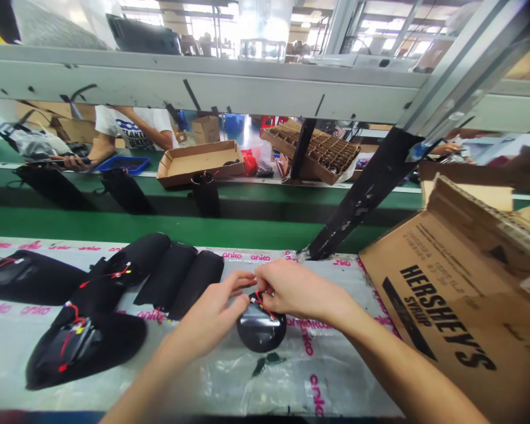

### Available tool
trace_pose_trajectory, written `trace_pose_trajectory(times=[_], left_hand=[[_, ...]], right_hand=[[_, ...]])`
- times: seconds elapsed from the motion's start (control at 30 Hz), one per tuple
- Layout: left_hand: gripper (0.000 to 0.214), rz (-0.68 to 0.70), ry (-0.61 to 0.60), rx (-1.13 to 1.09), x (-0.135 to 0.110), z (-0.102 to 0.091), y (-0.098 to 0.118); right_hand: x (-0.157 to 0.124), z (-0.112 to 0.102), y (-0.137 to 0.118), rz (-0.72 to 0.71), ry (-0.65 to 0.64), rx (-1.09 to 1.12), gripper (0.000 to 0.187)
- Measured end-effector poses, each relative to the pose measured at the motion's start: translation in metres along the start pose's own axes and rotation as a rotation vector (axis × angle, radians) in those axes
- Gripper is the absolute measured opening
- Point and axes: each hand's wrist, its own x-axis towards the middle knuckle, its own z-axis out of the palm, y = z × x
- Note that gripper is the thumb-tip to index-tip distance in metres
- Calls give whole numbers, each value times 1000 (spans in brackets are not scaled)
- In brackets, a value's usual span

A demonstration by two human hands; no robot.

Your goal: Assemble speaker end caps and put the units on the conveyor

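A black cylindrical housing (260,335) with a glossy round end stands on the plastic-covered bench in front of me. Thin red and black wires (260,299) with a small white connector come out at its upper rim. My left hand (223,300) is at the upper left of the housing, thumb on the near side and fingers reaching behind. Over the rim, my right hand (287,288) is curled, with thumb and forefinger pinched at the wires. The exact spot between the right fingertips is hidden.
Several black fabric-covered cylinders (198,282) with red wires lie to the left. A cardboard box (441,294) stands at the right, beside a slanted black post (362,194). Beyond, a green conveyor (256,229) carries upright cylinders; a co-worker's hand (75,162) shows across it.
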Motion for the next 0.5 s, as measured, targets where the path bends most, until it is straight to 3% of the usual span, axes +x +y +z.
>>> trace_pose_trajectory(times=[0.13, 0.3, 0.5], left_hand=[[36, -36, -37, 387, 5, -14, 21], [24, 44, -164, 831, 23, -12, 51], [10, 72, -237, 985, 42, -5, 75]], right_hand=[[-5, 2, -5, 33, 10, -68, 13], [-13, 9, -4, 31, 51, -42, 11], [-25, 11, 8, 9, 55, 46, 14]])
